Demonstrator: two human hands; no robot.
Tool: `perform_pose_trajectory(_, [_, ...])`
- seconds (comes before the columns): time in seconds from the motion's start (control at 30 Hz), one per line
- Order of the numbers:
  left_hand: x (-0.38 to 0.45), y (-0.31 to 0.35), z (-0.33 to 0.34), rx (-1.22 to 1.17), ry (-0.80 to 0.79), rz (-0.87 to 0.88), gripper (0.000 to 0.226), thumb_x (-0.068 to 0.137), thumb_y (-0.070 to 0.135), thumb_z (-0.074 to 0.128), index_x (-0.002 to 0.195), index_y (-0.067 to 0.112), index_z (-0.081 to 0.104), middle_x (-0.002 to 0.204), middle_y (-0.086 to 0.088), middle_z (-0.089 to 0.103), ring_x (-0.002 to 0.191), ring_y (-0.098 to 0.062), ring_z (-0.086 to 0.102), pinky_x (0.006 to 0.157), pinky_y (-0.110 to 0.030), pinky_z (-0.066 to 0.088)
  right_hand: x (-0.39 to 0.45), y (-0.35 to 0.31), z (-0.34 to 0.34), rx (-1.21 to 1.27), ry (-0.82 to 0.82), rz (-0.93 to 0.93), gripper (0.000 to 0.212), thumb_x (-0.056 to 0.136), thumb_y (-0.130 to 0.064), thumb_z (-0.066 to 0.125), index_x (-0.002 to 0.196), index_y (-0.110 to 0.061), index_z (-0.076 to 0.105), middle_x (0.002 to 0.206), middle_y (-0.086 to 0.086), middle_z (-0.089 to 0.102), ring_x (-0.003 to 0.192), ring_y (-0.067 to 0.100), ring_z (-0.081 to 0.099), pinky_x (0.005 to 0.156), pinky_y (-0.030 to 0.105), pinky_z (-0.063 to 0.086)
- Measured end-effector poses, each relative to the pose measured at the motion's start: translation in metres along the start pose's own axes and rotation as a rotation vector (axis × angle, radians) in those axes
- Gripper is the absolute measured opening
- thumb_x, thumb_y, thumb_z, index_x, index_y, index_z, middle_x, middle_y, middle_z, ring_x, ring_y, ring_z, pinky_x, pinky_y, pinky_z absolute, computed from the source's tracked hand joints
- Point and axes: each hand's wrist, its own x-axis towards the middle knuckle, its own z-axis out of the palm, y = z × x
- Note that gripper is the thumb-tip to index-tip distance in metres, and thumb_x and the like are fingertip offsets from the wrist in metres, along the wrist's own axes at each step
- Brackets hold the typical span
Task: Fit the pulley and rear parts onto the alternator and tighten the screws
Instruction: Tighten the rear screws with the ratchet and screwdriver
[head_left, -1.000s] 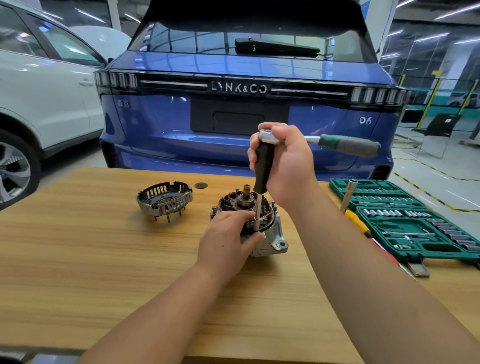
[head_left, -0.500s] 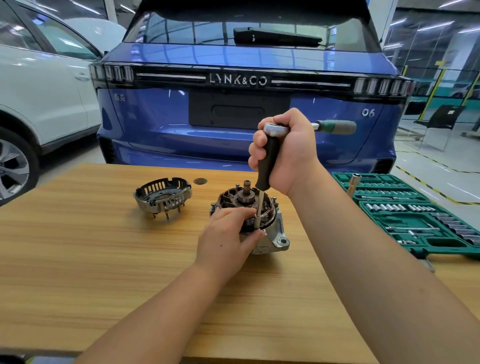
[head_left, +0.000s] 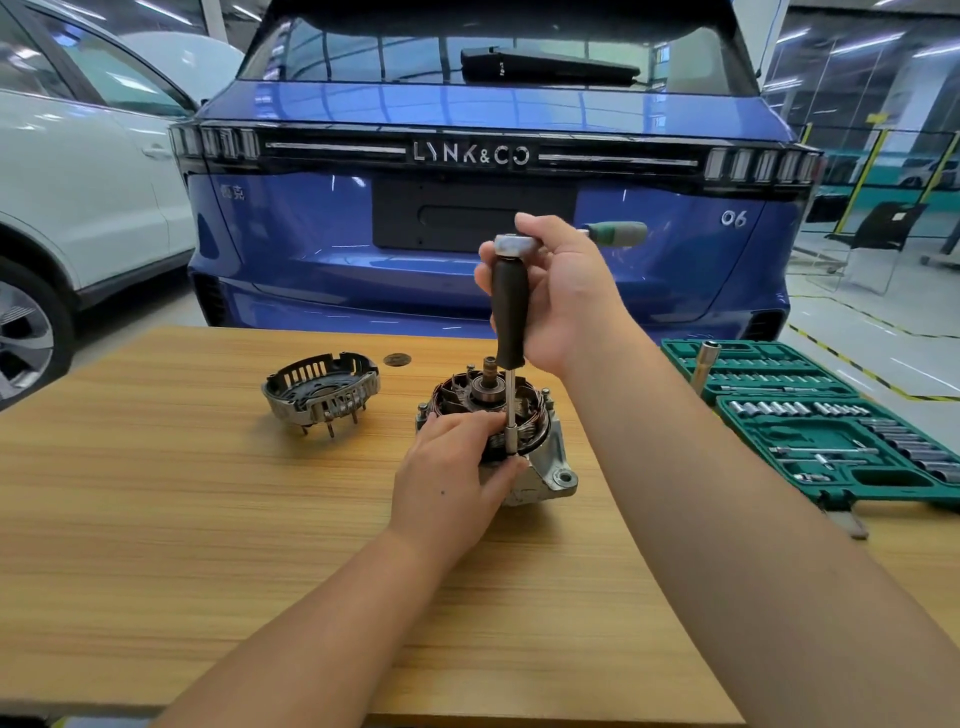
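Note:
The alternator (head_left: 545, 467) stands on the wooden table (head_left: 156, 519) with its open rear end and shaft up. My left hand (head_left: 457, 467) grips its near side, thumb against the housing. My right hand (head_left: 556, 296) holds the black handle of a socket driver (head_left: 510, 306) upright, with a ratchet on top whose green grip (head_left: 621, 232) points right. The driver's socket tip sits on a screw at the alternator's near rim. The slotted rear cover (head_left: 322, 389) lies upside down to the left.
A green socket set case (head_left: 831, 431) lies open at the table's right edge, with one extension bar (head_left: 704, 369) standing in it. A small round washer (head_left: 397, 359) lies behind the cover. A blue car (head_left: 467, 182) stands just beyond the table, a white one at left.
The ratchet's green grip has swung round from pointing far right toward the back, so less of it shows. My left hand has stayed on the alternator.

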Motion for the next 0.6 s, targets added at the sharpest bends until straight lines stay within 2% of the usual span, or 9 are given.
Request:
perform_pose_trajectory(0.07, [0.000,0.001,0.000,-0.005,-0.005,0.011,0.044,0.085,0.034,0.077,0.125,0.019,0.066,0.114,0.003,0.068,0.114,-0.015,0.057,0.095,-0.048,0.053,0.001,-0.004,0.006,0.001,0.077,-0.023,0.029,0.099,-0.024,0.056,0.123,-0.008,0.059,0.085,0.003,0.076,0.070,0.017,0.073,0.065,0.029,0.051])
perform_pose_trajectory(0.1, [-0.001,0.001,0.000,-0.006,-0.010,0.013,0.044,0.086,0.034,0.076,0.125,0.019,0.066,0.114,0.003,0.068,0.115,-0.015,0.057,0.094,-0.046,0.053,-0.001,-0.007,0.010,-0.004,0.106,-0.020,0.026,0.100,-0.020,0.053,0.124,-0.009,0.056,0.082,0.002,0.076,0.066,0.016,0.072,0.065,0.029,0.051])
perform_pose_trajectory(0.17, [-0.001,0.001,-0.001,-0.009,-0.018,0.013,0.044,0.086,0.034,0.076,0.126,0.020,0.065,0.116,0.004,0.068,0.115,-0.016,0.057,0.094,-0.045,0.053,-0.001,-0.012,0.016,-0.018,0.175,-0.045,0.011,0.101,-0.013,0.047,0.109,-0.012,0.055,0.069,0.002,0.069,0.052,0.014,0.063,0.065,0.026,0.049])
perform_pose_trajectory(0.23, [-0.002,0.001,-0.001,-0.014,-0.022,0.003,0.044,0.086,0.034,0.075,0.127,0.021,0.065,0.117,0.004,0.067,0.116,-0.017,0.058,0.094,-0.046,0.053,-0.004,-0.012,0.021,-0.067,0.220,-0.128,0.013,0.098,-0.008,0.046,0.087,-0.012,0.050,0.062,0.003,0.059,0.047,0.012,0.053,0.060,0.026,0.046])
perform_pose_trajectory(0.27, [-0.002,0.002,-0.001,-0.013,-0.022,-0.001,0.044,0.086,0.034,0.075,0.127,0.021,0.065,0.117,0.003,0.067,0.115,-0.018,0.058,0.093,-0.046,0.053,-0.006,-0.012,0.022,-0.071,0.227,-0.141,0.013,0.096,-0.007,0.047,0.085,-0.012,0.048,0.059,0.003,0.056,0.048,0.012,0.051,0.057,0.025,0.045])
perform_pose_trajectory(0.4, [-0.002,0.004,-0.001,-0.001,-0.007,0.003,0.044,0.086,0.032,0.077,0.127,0.019,0.065,0.116,0.002,0.068,0.114,-0.017,0.058,0.095,-0.053,0.052,-0.011,-0.020,0.023,-0.035,0.223,-0.045,0.011,0.095,-0.005,0.039,0.086,-0.011,0.040,0.052,0.004,0.052,0.046,0.015,0.046,0.054,0.026,0.038])
perform_pose_trajectory(0.6, [-0.002,0.004,0.000,0.010,-0.001,-0.005,0.044,0.085,0.033,0.077,0.126,0.020,0.066,0.117,0.003,0.069,0.116,-0.017,0.058,0.096,-0.053,0.052,-0.017,-0.018,0.026,-0.038,0.237,-0.022,0.009,0.092,-0.005,0.039,0.086,-0.012,0.042,0.065,0.005,0.050,0.047,0.013,0.043,0.052,0.023,0.037])
